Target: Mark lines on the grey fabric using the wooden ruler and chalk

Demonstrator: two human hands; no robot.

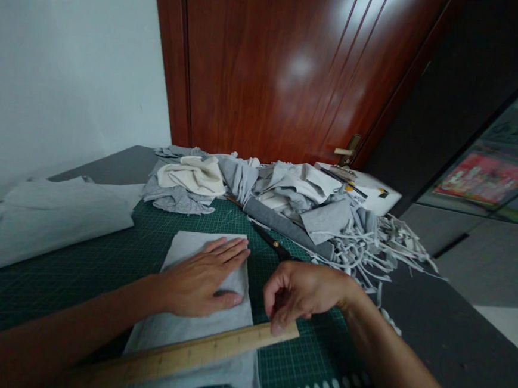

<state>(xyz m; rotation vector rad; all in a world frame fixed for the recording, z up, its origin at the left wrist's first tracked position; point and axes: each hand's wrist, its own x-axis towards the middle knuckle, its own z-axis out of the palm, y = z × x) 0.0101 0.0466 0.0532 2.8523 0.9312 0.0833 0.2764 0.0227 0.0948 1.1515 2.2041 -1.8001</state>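
Note:
My left hand (210, 277) lies flat with its fingers stretched out on a folded piece of light grey fabric (212, 328). Across the lower part of the fabric runs a wooden ruler (211, 348), its right end reaching past the fabric's edge. The thumb and fingers of my right hand (293, 295) pinch that end of the ruler. Under everything is a green cutting mat (318, 354) with grid lines. Just beyond my right hand lies a pair of black scissors (275, 243), its handles partly hidden by that hand.
Heaped grey fabric scraps (237, 177) and a cream cloth (193, 175) lie at the back. Thin fabric strips (366, 250) spread to the right, near a white box (375, 194). A larger pale cloth (55, 214) rests at left. Behind stands a brown wooden door (269, 69).

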